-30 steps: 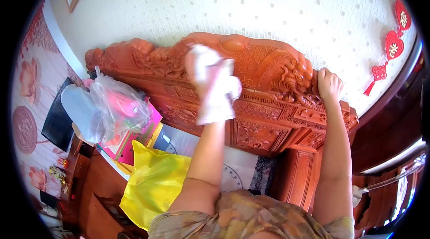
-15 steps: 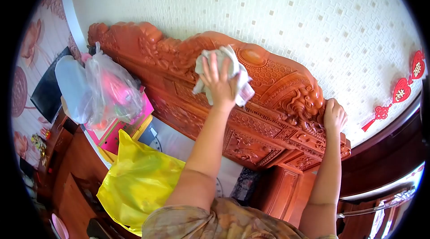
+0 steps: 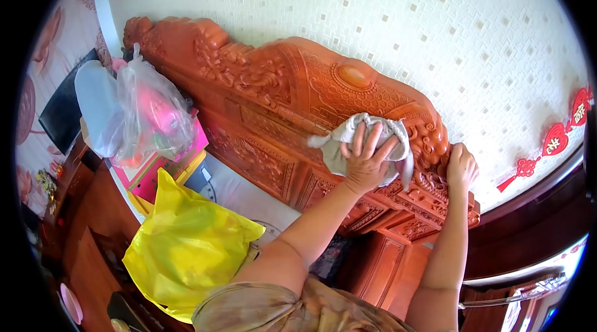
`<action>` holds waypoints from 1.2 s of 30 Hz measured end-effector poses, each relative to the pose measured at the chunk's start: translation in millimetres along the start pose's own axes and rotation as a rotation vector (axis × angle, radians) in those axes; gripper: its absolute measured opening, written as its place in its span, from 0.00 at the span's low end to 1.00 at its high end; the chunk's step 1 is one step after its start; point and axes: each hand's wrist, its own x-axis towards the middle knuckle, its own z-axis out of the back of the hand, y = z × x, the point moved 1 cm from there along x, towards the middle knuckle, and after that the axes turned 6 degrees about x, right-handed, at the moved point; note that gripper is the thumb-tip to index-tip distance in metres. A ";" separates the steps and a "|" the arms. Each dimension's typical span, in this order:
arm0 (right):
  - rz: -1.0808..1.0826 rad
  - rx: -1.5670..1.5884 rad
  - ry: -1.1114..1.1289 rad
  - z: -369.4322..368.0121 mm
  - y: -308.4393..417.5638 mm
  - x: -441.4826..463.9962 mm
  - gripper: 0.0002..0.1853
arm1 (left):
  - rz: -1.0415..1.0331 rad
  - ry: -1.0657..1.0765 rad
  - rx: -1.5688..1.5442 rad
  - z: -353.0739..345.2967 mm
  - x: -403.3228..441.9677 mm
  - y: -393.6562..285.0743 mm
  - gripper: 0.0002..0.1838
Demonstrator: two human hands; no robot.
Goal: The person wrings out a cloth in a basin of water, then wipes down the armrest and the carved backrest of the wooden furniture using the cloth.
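Observation:
My left hand (image 3: 371, 156) presses a pale grey cloth (image 3: 337, 156) against the carved front of a reddish-brown wooden headboard (image 3: 249, 122), right of its middle. Its fingers are spread over the cloth, whose edges stick out around them. At the headboard's right end, my right hand (image 3: 462, 169) is closed over the carved upper edge, its fingertips partly hidden.
A yellow bag (image 3: 186, 248) lies at the lower left. Behind it, a clear plastic bag (image 3: 151, 108) with pink things rests on a pink box (image 3: 146, 188), beside a light blue object (image 3: 98, 108). Red heart ornaments (image 3: 555, 139) hang on the patterned wall (image 3: 385, 18).
My left hand has moved right and down across the headboard with the cloth. My right hand still holds the right end. The camera view has shifted and tilted.

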 end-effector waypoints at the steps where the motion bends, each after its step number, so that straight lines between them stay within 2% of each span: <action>1: 0.024 0.004 0.003 -0.7 -1.5 -0.1 0.18 | -0.037 -0.049 0.034 -0.6 6.1 7.5 0.16; 4: 0.007 -0.005 -0.005 -1.4 -1.2 0.0 0.18 | -0.093 -0.056 0.055 1.3 16.0 35.9 0.18; 6: 0.012 0.021 -0.010 -5.1 -6.3 2.5 0.18 | -0.053 -0.129 0.064 -9.4 21.9 59.4 0.24; 8: 0.029 0.000 -0.025 -7.7 -7.5 2.2 0.18 | 0.462 0.061 0.144 15.6 63.7 75.2 0.32; 10: 0.018 0.000 -0.015 -4.2 -1.5 1.4 0.19 | 0.332 -0.160 0.153 22.5 88.9 111.4 0.33; 14: -0.010 0.003 -0.014 -4.7 -2.4 1.2 0.20 | 0.302 -0.087 0.261 42.6 110.4 120.4 0.32; 17: -0.024 -0.007 -0.017 -6.1 -2.7 5.7 0.21 | 0.469 -0.121 0.210 38.0 114.1 101.4 0.31; 18: -0.032 -0.021 -0.011 -6.0 -3.8 3.1 0.21 | 0.392 -0.094 0.238 16.1 105.9 106.3 0.30; 20: -0.024 -0.017 -0.009 -2.7 0.1 1.1 0.21 | 0.406 -0.107 0.153 20.0 89.8 71.2 0.28; 22: -0.019 -0.010 -0.015 -2.1 2.5 0.5 0.21 | 0.235 -0.204 0.128 -1.5 52.1 58.4 0.28; 24: -0.019 -0.025 0.003 -1.9 0.4 1.3 0.21 | 0.285 -0.117 -0.099 -1.4 16.3 50.1 0.28; 25: -0.013 -0.022 -0.004 -1.9 -0.7 0.9 0.21 | 0.311 -0.021 -0.213 7.2 16.9 53.5 0.31; 26: -0.008 -0.016 -0.023 -3.2 -1.8 0.6 0.21 | 0.308 -0.035 -0.212 10.3 28.5 59.5 0.31; 28: 0.002 -0.013 -0.038 -3.4 0.1 2.7 0.22 | 0.215 -0.016 0.249 14.5 61.7 75.7 0.32; 29: -0.014 -0.014 -0.018 -2.6 1.1 3.3 0.22 | 0.231 0.055 0.446 21.7 82.5 86.0 0.34; 31: -0.037 -0.020 0.015 -2.6 0.4 -0.1 0.22 | 0.360 0.065 0.367 33.1 121.0 104.1 0.38; 32: -0.027 -0.016 0.009 -2.7 0.0 0.3 0.22 | 0.360 0.066 0.415 42.1 137.1 112.6 0.39; 33: -0.017 -0.010 -0.003 -2.7 -0.1 1.5 0.22 | 0.351 0.059 0.333 52.0 150.3 120.0 0.39; 36: -0.007 -0.038 -0.037 -6.4 -3.0 2.1 0.22 | 0.354 -0.100 0.286 52.7 165.9 140.4 0.32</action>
